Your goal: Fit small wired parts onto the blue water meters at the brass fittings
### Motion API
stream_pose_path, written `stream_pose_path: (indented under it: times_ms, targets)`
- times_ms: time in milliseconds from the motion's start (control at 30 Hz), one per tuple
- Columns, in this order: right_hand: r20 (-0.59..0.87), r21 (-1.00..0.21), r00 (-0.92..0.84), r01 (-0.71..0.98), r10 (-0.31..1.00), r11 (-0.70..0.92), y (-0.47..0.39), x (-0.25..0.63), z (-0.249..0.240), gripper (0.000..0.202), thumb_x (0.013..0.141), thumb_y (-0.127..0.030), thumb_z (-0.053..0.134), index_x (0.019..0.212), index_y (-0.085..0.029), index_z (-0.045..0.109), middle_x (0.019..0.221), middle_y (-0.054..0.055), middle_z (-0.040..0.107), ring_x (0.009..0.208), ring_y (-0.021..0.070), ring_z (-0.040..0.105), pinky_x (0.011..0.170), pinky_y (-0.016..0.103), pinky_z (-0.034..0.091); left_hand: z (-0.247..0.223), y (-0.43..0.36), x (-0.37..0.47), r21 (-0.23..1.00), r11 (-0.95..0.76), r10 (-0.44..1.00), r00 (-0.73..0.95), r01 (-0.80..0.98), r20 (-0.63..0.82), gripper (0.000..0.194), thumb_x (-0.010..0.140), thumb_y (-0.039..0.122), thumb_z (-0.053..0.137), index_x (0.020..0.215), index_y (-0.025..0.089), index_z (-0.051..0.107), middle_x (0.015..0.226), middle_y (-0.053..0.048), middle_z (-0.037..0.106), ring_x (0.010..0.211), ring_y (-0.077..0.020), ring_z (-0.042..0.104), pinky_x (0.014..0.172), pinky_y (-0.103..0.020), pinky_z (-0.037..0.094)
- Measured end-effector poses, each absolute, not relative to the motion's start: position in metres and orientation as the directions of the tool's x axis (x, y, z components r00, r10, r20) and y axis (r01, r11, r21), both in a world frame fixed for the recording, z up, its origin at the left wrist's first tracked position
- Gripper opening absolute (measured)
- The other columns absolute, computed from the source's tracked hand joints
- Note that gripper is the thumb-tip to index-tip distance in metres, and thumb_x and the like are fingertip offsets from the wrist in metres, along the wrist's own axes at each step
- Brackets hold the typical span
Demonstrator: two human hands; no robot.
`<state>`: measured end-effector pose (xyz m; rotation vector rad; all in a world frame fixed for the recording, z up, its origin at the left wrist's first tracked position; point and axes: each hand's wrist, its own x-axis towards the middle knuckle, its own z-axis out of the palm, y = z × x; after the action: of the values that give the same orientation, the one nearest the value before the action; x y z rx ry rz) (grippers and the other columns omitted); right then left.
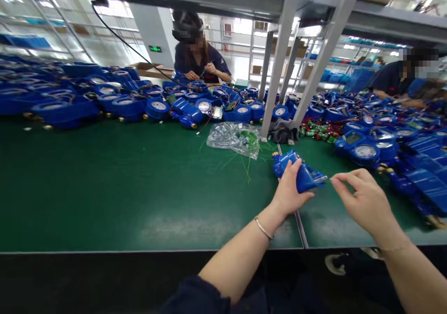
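Head view, bench scene. Left hand [290, 189] right of centre, thumb and fingers spread around a blue meter [303, 178], clamped on its body; brass end points to the upper left, the other end toward the right hand [365, 202]. Right hand at right of frame, thumb and forefinger pinched together on a thin green strand [328, 180] at the meter's right end. Meter tilted, above the green table [104, 188], near a narrow seam in the top. Bangle [263, 228] on the left wrist. Just up and left of the meter: clear plastic bag [228, 139] with green strands in and around it, lying on the table. Grey cloth [283, 131] by the foot of a metal post [284, 58]. Red and green parts [321, 130] heaped right of the cloth. More blue meters [365, 152] crowd the right side; a long pile [129, 106] runs along the table's far side, upper left to centre. Beyond it, a person [200, 58] in dark clothes, both hands raised near the chest, working at something small; cannot tell what. Another person [394, 78], upper right, partly blurred.
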<state>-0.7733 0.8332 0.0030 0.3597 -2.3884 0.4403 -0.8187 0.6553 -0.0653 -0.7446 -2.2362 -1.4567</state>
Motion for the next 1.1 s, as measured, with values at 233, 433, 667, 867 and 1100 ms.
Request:
stream_pose_path:
  times_ms: [233,433,667,867,1100]
  targets:
    - [0.623,-0.166,-0.756,-0.379,-0.201,0.910,0.819,-0.773,0.005,0.027,0.085,-0.042,0.050,0.088,-0.020,0.064,0.081,0.003,0.053,0.075,0.0148,0.053,0.068,0.029,0.042,-0.086,0.619,-0.799,0.859,0.250,0.023,-0.890,0.446,0.456,0.091,0.052,0.032,0.082,0.129,0.024,0.033,0.130,-0.011,0.034,0.122,-0.0273,0.037,0.101,-0.047,0.037]
    - [0.550,0.004,-0.763,-0.403,-0.338,0.915,0.805,-0.788,0.016,0.025,0.086,-0.040,0.049,0.090,-0.021,0.064,0.084,0.004,0.052,0.077,0.0159,0.052,0.071,0.030,0.042,-0.093,0.618,-0.803,0.968,0.102,0.071,-0.972,0.229,0.223,0.055,0.063,0.033,0.075,0.106,0.016,0.047,0.100,-0.007,0.054,0.087,-0.0168,0.053,0.078,-0.033,0.048]
    - [0.436,0.049,-0.798,-0.441,-0.416,0.896,0.803,-0.799,0.020,0.029,0.087,-0.043,0.046,0.087,-0.021,0.065,0.082,0.004,0.053,0.077,0.0167,0.052,0.073,0.032,0.042,-0.096,0.619,-0.804,0.982,0.050,0.192,-0.966,0.183,0.171,0.031,0.071,0.033,0.068,0.095,0.016,0.056,0.083,-0.002,0.060,0.072,-0.0122,0.056,0.070,-0.028,0.049]
    - [0.427,0.038,-0.806,-0.437,-0.410,0.899,0.801,-0.802,0.018,0.027,0.087,-0.043,0.046,0.088,-0.023,0.065,0.083,0.003,0.052,0.077,0.0155,0.052,0.074,0.030,0.042,-0.099,0.620,-0.805,0.974,0.081,0.210,-0.959,0.213,0.192,0.029,0.074,0.031,0.064,0.098,0.017,0.057,0.088,-0.004,0.064,0.076,-0.0144,0.060,0.071,-0.029,0.052]
    - [0.410,0.011,-0.831,-0.407,-0.375,0.913,0.813,-0.801,0.022,0.025,0.085,-0.046,0.049,0.089,-0.027,0.064,0.084,0.001,0.053,0.077,0.0140,0.053,0.073,0.029,0.041,-0.099,0.619,-0.806,0.977,0.079,0.224,-0.958,0.200,0.178,0.027,0.075,0.029,0.062,0.098,0.017,0.057,0.087,-0.003,0.065,0.075,-0.0145,0.061,0.071,-0.028,0.052]
